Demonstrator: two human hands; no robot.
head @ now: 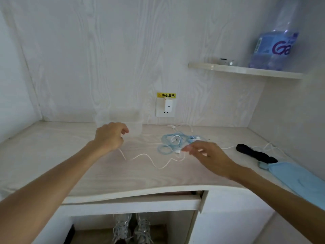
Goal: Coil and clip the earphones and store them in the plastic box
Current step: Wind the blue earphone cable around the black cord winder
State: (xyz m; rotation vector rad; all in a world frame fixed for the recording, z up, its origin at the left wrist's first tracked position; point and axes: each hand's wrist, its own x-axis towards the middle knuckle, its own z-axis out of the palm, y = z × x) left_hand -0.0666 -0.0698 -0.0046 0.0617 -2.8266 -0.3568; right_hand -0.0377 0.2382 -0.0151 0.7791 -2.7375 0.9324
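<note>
Now | left hand (pixel 110 136) curled on white earphone cord (pixel 149 158) | right hand (pixel 204 154) slack-fingered, nearer tangle (pixel 173 142) | cord runs left-right on worktop (pixel 52 155) | plastic box (pixel 121 120) behind left hand

— Where's there room on that table (pixel 52 155)?

— The near left is bare wood, from the front edge back to the wall. A hand could sweep through there freely.

— And the middle?

— Cluttered. A white earphone cable (pixel 149 160) snakes loose across the centre, and behind it a tangle of blue and white earphones (pixel 168 143) lies between the two hands. The left hand (pixel 110 136) hovers right in front of the clear plastic box (pixel 135 120), so the way in from the front is blocked.

— The right side?

— Crowded. A black bundle (pixel 253 153), more white cord (pixel 269 147) and a blue pouch (pixel 299 178) fill it. The shelf (pixel 246 70) with the water bottle (pixel 274 48) overhangs that corner.
</note>
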